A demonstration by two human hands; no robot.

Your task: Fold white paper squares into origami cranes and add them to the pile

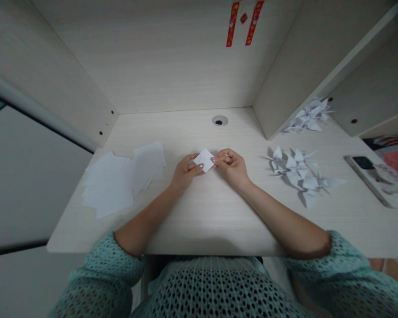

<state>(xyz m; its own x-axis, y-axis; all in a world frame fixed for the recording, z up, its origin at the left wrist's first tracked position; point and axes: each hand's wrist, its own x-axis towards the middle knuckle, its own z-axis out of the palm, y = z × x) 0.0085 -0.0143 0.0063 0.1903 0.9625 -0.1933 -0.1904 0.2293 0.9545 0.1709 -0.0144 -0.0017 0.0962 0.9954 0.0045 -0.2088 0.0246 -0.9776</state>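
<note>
A small folded square of white paper (204, 159) is held up between my two hands over the middle of the desk, turned with one corner away from me. My left hand (185, 171) pinches its left and lower edge, thumb on top. At its right corner, my right hand (232, 167) grips the paper between thumb and fingers. Crease or flap lines show on its face. The fingers under the paper are partly hidden.
Loose white paper sheets (111, 185) lie in overlapping piles at the left. Folded paper cranes (295, 170) cluster at the right, with more cranes (310, 115) behind by the partition. A phone (378, 179) lies far right. A cable hole (220, 120) is at the back.
</note>
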